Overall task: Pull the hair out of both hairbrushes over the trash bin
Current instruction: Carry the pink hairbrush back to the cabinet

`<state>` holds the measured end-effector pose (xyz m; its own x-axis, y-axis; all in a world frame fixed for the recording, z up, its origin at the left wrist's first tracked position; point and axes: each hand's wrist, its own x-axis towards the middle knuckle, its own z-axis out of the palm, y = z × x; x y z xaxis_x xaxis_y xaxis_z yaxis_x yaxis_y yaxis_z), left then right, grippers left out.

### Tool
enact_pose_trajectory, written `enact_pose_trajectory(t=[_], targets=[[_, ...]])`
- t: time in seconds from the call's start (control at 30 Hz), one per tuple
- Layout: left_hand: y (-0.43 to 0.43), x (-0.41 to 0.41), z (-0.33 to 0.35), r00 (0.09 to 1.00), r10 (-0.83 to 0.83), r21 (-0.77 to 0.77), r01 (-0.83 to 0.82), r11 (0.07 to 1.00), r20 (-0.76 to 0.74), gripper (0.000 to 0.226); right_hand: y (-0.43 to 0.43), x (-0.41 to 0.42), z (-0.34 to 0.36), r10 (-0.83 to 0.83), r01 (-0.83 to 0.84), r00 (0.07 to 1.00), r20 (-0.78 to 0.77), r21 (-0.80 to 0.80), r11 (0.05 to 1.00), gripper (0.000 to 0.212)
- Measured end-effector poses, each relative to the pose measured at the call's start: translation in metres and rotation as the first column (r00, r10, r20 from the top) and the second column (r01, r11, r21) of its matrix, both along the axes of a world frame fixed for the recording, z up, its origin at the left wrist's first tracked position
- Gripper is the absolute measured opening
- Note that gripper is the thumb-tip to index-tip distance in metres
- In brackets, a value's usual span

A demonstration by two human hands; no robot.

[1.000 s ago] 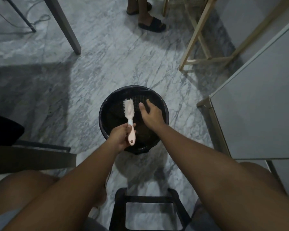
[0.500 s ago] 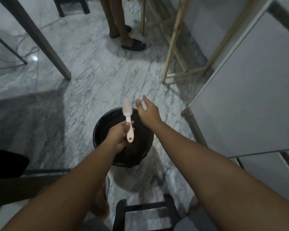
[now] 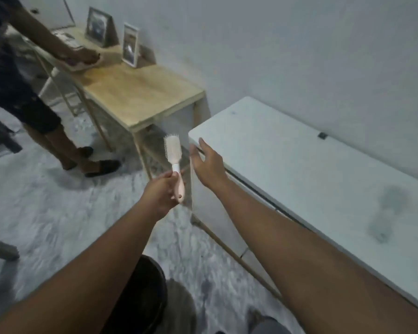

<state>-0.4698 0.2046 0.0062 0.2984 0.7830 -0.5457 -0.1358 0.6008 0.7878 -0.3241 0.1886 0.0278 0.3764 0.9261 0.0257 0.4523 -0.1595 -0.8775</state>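
Observation:
My left hand [image 3: 163,192] grips the pink handle of a small pink-and-white hairbrush [image 3: 173,153], which stands upright with its bristled head up. Just to the right of it, my right hand [image 3: 209,162] is open with fingers spread, at the near corner of a white cabinet top [image 3: 311,169]. The black trash bin [image 3: 144,292] is low in the frame, mostly hidden under my left forearm. A dark blurred shape [image 3: 384,213] lies on the cabinet top at the right; I cannot tell what it is.
A light wooden table [image 3: 140,97] stands against the wall with two picture frames [image 3: 130,45] on it. Another person [image 3: 17,75] stands at the left, a hand on that table, feet in dark sandals [image 3: 104,167]. The floor is grey marble.
The view has swung up from the bin to the cabinet and wall. Both hands rose away from the bin, the left still holding the brush, the right reaching toward the cabinet corner.

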Motion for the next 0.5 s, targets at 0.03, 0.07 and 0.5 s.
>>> enact_pose_trajectory(t=[0.03, 0.07, 0.5], targets=[[0.000, 0.022, 0.012, 0.998, -0.056, 0.005, 0.056, 0.998, 0.015, 0.021, -0.007, 0.019, 0.011, -0.055, 0.055, 0.999, -0.001, 0.008, 0.998, 0.064], [-0.001, 0.045, 0.020, 0.993, -0.115, 0.008, 0.115, 0.993, 0.034, 0.020, -0.015, 0.039, 0.021, -0.108, 0.108, 0.994, -0.009, 0.010, 0.994, 0.065], [-0.105, 0.295, 0.032, 0.773, -0.633, -0.001, 0.634, 0.774, 0.044, 0.030, -0.181, 0.247, 0.034, -0.604, 0.603, 0.795, -0.063, -0.028, 0.797, 0.069]])
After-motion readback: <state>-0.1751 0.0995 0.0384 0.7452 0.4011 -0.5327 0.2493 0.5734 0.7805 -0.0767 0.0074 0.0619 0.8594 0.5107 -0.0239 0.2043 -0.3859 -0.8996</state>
